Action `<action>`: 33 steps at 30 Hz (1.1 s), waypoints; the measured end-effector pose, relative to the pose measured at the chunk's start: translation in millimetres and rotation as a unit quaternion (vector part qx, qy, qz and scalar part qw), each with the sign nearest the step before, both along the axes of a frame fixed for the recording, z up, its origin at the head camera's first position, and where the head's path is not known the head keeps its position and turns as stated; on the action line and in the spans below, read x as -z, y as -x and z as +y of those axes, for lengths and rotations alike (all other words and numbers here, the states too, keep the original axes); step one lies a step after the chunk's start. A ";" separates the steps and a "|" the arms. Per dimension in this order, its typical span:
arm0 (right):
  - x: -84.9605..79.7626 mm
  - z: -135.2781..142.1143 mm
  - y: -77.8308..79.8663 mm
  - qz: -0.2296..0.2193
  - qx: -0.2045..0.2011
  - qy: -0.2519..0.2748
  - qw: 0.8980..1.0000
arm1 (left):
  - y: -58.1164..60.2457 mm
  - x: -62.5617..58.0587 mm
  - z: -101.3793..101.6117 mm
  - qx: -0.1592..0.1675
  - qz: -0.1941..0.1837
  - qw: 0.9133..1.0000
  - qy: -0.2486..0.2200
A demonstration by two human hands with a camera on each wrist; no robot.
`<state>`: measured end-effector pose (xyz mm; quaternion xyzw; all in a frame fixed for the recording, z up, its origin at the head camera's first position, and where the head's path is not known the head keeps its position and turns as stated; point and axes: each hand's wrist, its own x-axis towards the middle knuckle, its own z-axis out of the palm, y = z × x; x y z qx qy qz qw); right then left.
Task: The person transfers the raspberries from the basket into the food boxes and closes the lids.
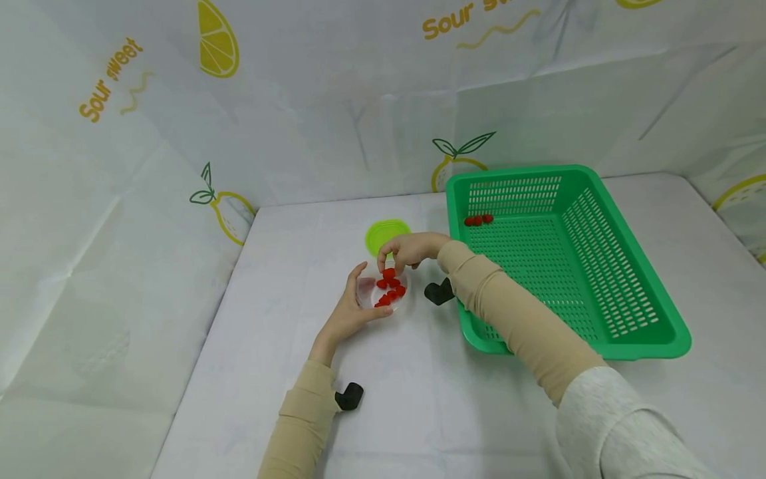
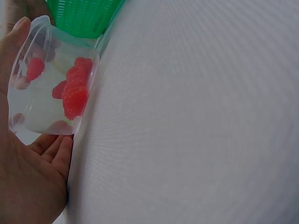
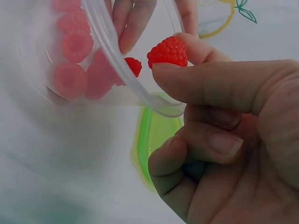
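Note:
A clear plastic tub [image 1: 366, 297] with several red raspberries [image 2: 74, 93] in it is held by my left hand [image 1: 346, 317], thumb on the near side and fingers on the far side. In the left wrist view the tub shows low by the white cloth. My right hand [image 1: 413, 249] pinches one raspberry [image 3: 169, 51] between thumb and index finger, right at the tub's rim [image 3: 112, 42]. Its other fingers curl in toward the palm. Behind the tub lies a bright green lid [image 1: 383, 233], partly covered by the right hand in the right wrist view.
A large green slotted basket [image 1: 636, 246] stands to the right, beneath the right forearm. Three raspberries [image 1: 478, 220] sit in a row in its back left corner. White cloth [image 1: 413, 412] covers the table, and a lemon-printed sheet [image 1: 311, 120] rises behind.

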<state>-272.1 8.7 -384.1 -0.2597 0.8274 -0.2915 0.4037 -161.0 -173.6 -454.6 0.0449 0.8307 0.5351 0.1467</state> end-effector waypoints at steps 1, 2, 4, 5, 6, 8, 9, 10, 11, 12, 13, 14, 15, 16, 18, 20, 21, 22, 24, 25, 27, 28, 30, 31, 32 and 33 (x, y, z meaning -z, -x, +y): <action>0.0 0.1 -0.1 0.002 -0.001 -0.002 1.000 | -1.5 -4.2 0.7 0.003 -0.001 1.000 0.001; -0.1 0.0 -0.2 0.003 -0.001 -0.004 1.000 | -3.0 -8.2 1.5 0.006 -0.002 1.000 0.002; 0.1 0.1 -0.6 0.007 -0.002 -0.006 1.000 | -5.9 -14.8 3.1 0.009 -0.001 1.000 0.002; 0.3 0.0 -0.7 0.008 -0.002 -0.006 1.000 | -6.5 -16.0 3.3 0.009 -0.001 1.000 0.002; 0.6 0.1 -0.8 0.009 -0.002 -0.006 1.000 | -7.2 -17.2 3.6 0.009 0.000 1.000 0.001; 0.5 -0.1 -1.0 0.011 -0.003 -0.006 1.000 | -8.2 -18.7 4.1 0.008 0.002 1.000 0.000; 0.2 0.0 -1.2 0.012 -0.004 -0.005 1.000 | -8.6 -19.0 4.2 0.008 0.002 1.000 -0.001; -0.1 0.0 -1.4 0.013 -0.004 -0.005 1.000 | -8.6 -19.2 4.0 0.008 0.001 1.000 -0.001; -0.4 0.0 -1.5 0.013 -0.004 -0.005 1.000 | -8.7 -19.2 3.9 0.008 -0.001 1.000 0.000; -0.6 0.1 -1.6 0.013 -0.004 -0.005 1.000 | -8.6 -19.2 3.7 0.008 -0.002 1.000 0.000; -0.9 0.1 -1.7 0.013 -0.004 -0.004 1.000 | -8.5 -19.0 3.6 0.008 -0.004 1.000 0.001; -0.9 0.2 -1.6 0.012 -0.002 -0.004 1.000 | -8.4 -18.7 3.5 0.008 -0.005 1.000 0.000; -0.7 0.3 -1.5 0.013 -0.003 -0.003 1.000 | -8.3 -18.7 3.4 0.009 -0.006 1.000 0.000; -0.4 0.4 -1.3 0.013 -0.002 -0.003 1.000 | -8.1 -18.3 3.3 0.009 -0.006 1.000 0.000; 0.0 0.7 -1.0 0.012 -0.002 -0.003 1.000 | -7.8 -17.6 3.2 0.008 -0.006 1.000 0.000; 0.3 0.5 -0.9 0.012 -0.003 -0.004 1.000 | -7.7 -16.8 2.9 0.007 -0.005 1.000 -0.001; 0.4 0.4 -0.8 0.012 -0.003 -0.004 1.000 | -7.5 -16.5 2.8 0.007 -0.004 1.000 -0.001; 0.5 0.4 -0.8 0.012 -0.004 -0.005 1.000 | -7.4 -16.1 2.7 0.007 -0.004 1.000 -0.002; 0.4 0.3 -0.8 0.013 -0.005 -0.007 1.000 | -7.0 -15.4 2.7 0.006 -0.003 1.000 -0.001; 0.6 0.3 -0.8 0.014 -0.006 -0.008 1.000 | -6.9 -15.1 2.7 0.007 -0.003 1.000 -0.001; 0.7 0.5 -0.7 0.016 -0.006 -0.011 1.000 | -6.5 -14.7 2.7 0.008 -0.004 1.000 0.001; 0.5 0.6 -0.8 0.017 -0.006 -0.012 1.000 | -6.4 -14.5 2.7 0.008 -0.004 1.000 0.001; 0.1 0.6 -0.9 0.014 -0.003 -0.013 1.000 | -6.2 -14.1 2.5 0.009 -0.005 1.000 0.001; 0.1 0.5 -0.9 0.013 -0.001 -0.012 1.000 | -6.1 -14.0 2.3 0.009 -0.005 1.000 0.000; -0.2 0.5 -0.8 0.011 0.001 -0.011 1.000 | -6.0 -13.9 2.1 0.009 -0.005 1.000 -0.001; -0.4 0.3 -0.8 0.011 0.002 -0.010 1.000 | -6.0 -13.9 1.9 0.009 -0.007 1.000 -0.001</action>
